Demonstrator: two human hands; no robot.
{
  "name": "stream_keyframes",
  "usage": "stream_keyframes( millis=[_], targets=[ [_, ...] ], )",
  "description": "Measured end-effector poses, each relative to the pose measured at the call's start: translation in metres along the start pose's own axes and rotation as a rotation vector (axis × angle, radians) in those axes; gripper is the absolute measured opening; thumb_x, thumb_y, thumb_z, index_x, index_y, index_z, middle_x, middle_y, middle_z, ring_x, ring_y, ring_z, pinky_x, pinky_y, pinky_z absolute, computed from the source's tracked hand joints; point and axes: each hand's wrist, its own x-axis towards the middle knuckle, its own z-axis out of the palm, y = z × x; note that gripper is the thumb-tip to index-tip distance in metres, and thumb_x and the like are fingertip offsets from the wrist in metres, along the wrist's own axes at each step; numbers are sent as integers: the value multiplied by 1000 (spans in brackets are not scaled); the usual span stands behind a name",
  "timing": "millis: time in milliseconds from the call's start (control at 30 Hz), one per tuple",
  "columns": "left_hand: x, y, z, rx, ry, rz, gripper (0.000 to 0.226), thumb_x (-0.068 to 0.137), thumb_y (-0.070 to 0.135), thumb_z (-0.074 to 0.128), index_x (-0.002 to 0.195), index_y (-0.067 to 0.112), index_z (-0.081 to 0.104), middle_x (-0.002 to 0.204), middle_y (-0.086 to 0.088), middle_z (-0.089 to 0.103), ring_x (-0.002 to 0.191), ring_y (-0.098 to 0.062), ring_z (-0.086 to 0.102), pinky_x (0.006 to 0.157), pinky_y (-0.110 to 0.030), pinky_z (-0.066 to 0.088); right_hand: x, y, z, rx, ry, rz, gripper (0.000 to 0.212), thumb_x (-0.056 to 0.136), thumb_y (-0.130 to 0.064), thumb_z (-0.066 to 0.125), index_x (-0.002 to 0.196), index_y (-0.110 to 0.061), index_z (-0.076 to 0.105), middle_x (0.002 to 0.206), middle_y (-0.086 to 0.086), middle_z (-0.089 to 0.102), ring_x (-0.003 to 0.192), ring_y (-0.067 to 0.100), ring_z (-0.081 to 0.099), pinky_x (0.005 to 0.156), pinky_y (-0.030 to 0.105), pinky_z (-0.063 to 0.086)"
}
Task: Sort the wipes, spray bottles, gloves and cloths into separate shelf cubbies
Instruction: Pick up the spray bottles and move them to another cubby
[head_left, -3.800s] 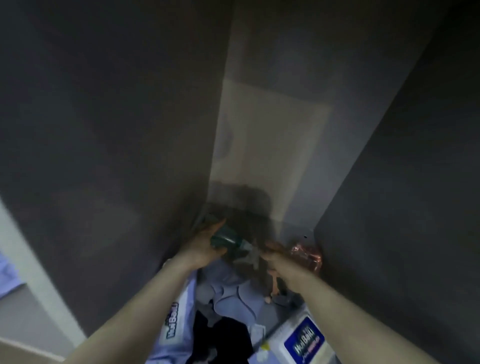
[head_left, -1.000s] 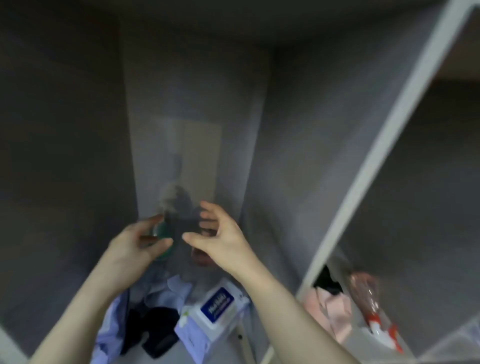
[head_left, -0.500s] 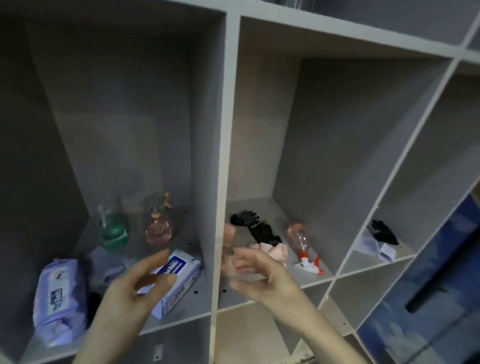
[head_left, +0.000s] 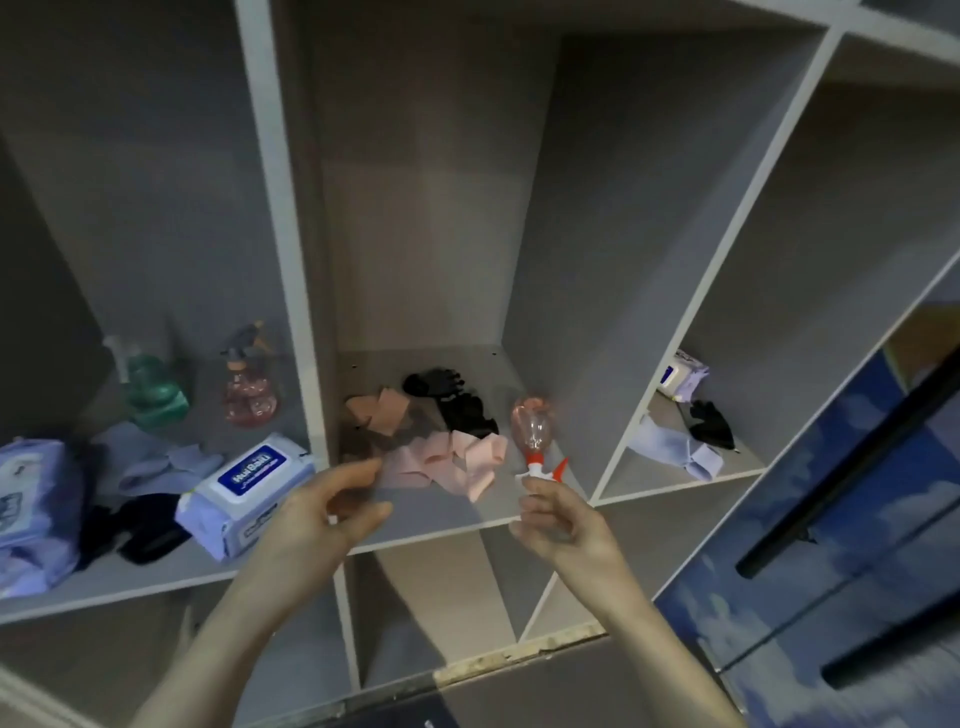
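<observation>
A grey shelf unit (head_left: 540, 218) with white-edged dividers (head_left: 270, 218) is seen, split into 3 tall cubbies above and lower compartments (head_left: 431, 613) beneath the fingers. The cubby interiors are dimly lit and shadowed. Right of the fingers, a glossy blue panel (head_left: 857, 519) crossed by dark bars (head_left: 852, 483) is seen.

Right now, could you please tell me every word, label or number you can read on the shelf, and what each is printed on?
"HuiBaiLi": blue label on the wipes pack in the left cubby.
Smaller print on that pack's front edge: too blurred to read.
Left-edge wipes pack: label unreadable.
Right cubby wipes pack: label too small to read.
</observation>
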Motion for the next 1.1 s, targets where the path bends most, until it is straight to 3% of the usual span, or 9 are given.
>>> stream_keyframes(
  millis=[100,267,433,500,700,767,867,1000,1100],
  targets=[
    [31,5,54,19,-22,-6,37,79,15,74,108,35,62,108,4,67,89,-7,66,84,-30,53,31,29,-36,-37,-39,20,42,78,-1,71,109,-27,60,101,-2,63,93,13,60,75,7,46],
    [79,9,155,-65,-37,-80,42,80,16,73,119,25,59,120,0,60,91,-11,65,81,-19,48,101,79,-82,-192,-143,26,40,81,-4,65,116,-22,57,118,6,61,106,20,58,88,23,44],
    [108,-1,212,-123,-15,-204,54,82,12,70,133,18,52,130,-2,56,102,-18,64,90,-26,49,162,124,-86,-467,-289,55,45,76,-23,55,121,-21,53,116,6,58,102,20,59,74,20,44],
    [120,-5,226,-148,-2,-249,54,83,12,69,134,18,50,130,-1,54,104,-16,62,83,-18,48,192,158,-81,-581,-349,55,58,68,-34,49,125,-24,50,119,11,58,106,26,59,81,27,48],
    [144,-17,249,-330,69,-402,54,83,14,70,134,21,51,130,-3,52,108,-16,55,64,-14,46,217,149,-70,-875,-416,-68,72,86,-12,54,148,-23,19,144,10,35,136,30,29,108,36,30],
    [148,-24,251,-348,86,-422,52,84,15,70,133,22,52,130,-2,52,107,-14,56,69,-17,44,226,156,-69,-976,-439,-88,80,85,-8,54,149,-25,10,152,8,24,141,29,22,111,38,26],
    [155,-26,246,-350,82,-424,51,84,20,70,132,24,51,129,0,53,98,-10,59,69,-16,45,237,170,-69,-1150,-481,-143,95,77,-3,57,148,-30,2,144,10,36,133,30,31,111,39,28],
    [169,-25,237,-301,98,-433,46,88,15,65,132,18,52,133,-6,51,104,-15,54,83,-24,41,241,163,-65,-1268,-453,-275,80,80,-5,56,147,-26,17,133,4,48,125,24,43,111,47,23],
    [176,-17,240,-258,46,-412,46,89,16,64,133,19,51,127,3,51,106,-11,51,85,-22,41,244,148,-59,-1042,-336,-319,61,83,-23,58,139,-25,36,132,2,52,126,23,45,104,41,30]
  ],
)
